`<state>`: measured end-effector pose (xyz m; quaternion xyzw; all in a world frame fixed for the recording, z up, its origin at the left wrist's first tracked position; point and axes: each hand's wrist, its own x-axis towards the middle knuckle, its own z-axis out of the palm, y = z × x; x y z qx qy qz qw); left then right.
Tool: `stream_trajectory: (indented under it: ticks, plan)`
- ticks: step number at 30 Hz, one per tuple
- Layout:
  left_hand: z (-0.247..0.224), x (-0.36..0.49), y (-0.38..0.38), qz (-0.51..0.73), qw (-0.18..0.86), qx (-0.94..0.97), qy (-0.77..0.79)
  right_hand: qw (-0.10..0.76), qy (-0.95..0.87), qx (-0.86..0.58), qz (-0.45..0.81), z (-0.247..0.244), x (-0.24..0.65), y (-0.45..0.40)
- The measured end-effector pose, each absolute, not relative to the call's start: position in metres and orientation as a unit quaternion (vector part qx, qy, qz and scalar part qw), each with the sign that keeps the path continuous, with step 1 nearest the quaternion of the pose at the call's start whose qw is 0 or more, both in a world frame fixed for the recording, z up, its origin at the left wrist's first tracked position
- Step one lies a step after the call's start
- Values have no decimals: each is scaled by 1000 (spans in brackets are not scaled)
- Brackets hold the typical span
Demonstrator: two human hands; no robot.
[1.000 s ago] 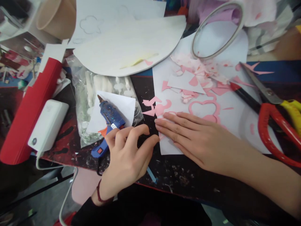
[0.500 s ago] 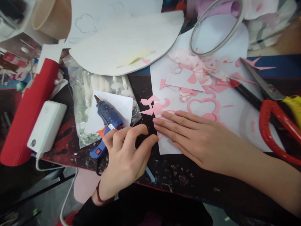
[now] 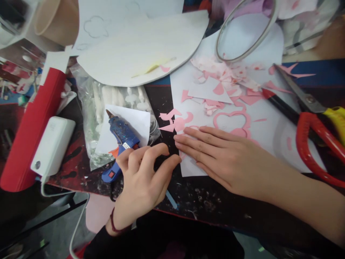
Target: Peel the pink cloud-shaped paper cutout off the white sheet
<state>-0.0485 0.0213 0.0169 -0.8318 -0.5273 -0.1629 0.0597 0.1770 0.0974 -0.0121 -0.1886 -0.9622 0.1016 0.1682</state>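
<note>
My right hand (image 3: 223, 158) lies flat on a white paper sheet (image 3: 201, 169), fingers stretched out and pressing over pink cut paper. By its fingertips, a pink paper cutout (image 3: 180, 124) with pointed ends reaches past the sheet's left edge. My left hand (image 3: 147, 176) hovers to the left with curled fingers; a small gap shows between thumb and forefinger, and nothing is visible in it. Partly behind that hand lies a blue hot glue gun (image 3: 122, 131) on a small white paper. More pink scraps (image 3: 221, 70) and a pink cloud-shaped outline (image 3: 248, 120) rest on the sheet.
Large red-handled scissors (image 3: 303, 135) lie at the right, beside the sheet. A clear ring (image 3: 219, 46) stands at the back, near a white rounded board (image 3: 113, 70). Left are a white power bank (image 3: 54, 144) with a cable, a red box (image 3: 29, 133) and a plastic bag (image 3: 88, 108).
Both hands hold nearly the same pose and place. The whole view has shifted very slightly; no object has visibly been moved.
</note>
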Motion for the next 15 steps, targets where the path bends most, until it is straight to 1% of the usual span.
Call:
stream_trajectory:
  ticks: [15]
  plan:
    - [18, -49, 21, -167, 48, -832, -527, 164, -965, -187, 77, -11, 177, 98]
